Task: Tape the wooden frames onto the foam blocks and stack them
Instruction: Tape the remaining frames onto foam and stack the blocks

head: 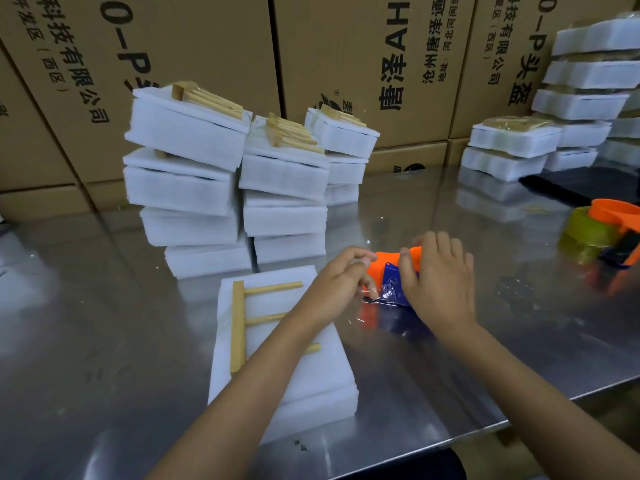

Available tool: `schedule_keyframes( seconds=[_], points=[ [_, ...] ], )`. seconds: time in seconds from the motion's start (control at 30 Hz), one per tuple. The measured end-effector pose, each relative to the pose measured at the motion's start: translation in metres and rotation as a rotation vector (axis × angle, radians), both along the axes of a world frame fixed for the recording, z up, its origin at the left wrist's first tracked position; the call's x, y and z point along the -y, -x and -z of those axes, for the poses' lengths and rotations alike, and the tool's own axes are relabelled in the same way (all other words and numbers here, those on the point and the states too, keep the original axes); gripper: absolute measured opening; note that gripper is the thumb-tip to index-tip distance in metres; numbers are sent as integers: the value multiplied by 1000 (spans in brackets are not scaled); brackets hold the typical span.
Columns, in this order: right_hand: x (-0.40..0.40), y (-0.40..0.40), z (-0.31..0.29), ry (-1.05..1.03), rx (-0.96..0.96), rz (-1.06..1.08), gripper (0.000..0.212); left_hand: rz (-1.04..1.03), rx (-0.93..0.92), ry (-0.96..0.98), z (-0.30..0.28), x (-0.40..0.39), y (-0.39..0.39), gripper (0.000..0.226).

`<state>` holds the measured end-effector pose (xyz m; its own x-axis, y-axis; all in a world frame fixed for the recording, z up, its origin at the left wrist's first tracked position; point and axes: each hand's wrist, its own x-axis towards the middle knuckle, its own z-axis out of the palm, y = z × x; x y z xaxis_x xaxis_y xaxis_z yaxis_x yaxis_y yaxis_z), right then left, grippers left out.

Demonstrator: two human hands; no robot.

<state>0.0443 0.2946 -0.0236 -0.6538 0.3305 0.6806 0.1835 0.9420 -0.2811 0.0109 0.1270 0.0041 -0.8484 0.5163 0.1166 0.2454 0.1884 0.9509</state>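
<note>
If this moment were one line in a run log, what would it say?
left hand pinches tape end | right hand holds orange dispenser | wooden frame on foam block, untaped

A packing room in a warehouse: printed cardboard cartons [207, 46] walled up beyond the hands, white foam stacks [187, 174] ahead of them on a steel table [86, 341].

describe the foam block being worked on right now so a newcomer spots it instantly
Start at the steel table and its leaning stacks of white foam. Just in front of them, nearest the person, one foam block lies alone under the left forearm. Unlike its neighbours, nothing is stacked on it, and a wooden frame lies on top.
</note>
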Motion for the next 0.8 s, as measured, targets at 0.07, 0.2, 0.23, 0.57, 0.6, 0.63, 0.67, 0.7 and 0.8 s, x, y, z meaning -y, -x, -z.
schedule_keyframes(
  seconds=[0.07, 0.2, 0.23, 0.57, 0.6, 0.63, 0.67, 0.7, 0.8],
  points=[
    [13, -15, -11, 321, -84, -229, 19, -5, 1, -10, 1, 0, 1, 22],
    [40, -37, -4, 583, 206, -474, 35, -9, 1, 11, -1, 0, 0, 21],
    [42, -37, 1, 559, 249, -503, 38, -11, -12, 32, 0, 0, -1, 21],
    [62, -23, 28, 738, 476, -495, 40, -328, -599, 389, -15, 33, -11, 32],
    [64, -24, 28, 746, 480, -490, 39, -354, -568, 367, -18, 43, -8, 31],
    [66, -23, 29, 745, 492, -492, 40, -381, -533, 327, -19, 56, -4, 29],
    [69, -23, 29, 726, 511, -493, 41, -415, -498, 277, -19, 69, 0, 27],
    [71, -24, 28, 700, 533, -492, 42, -461, -459, 234, -17, 83, 4, 25],
    [72, -25, 24, 670, 543, -450, 37, -634, -263, 145, -5, 123, 10, 25]
  ],
)
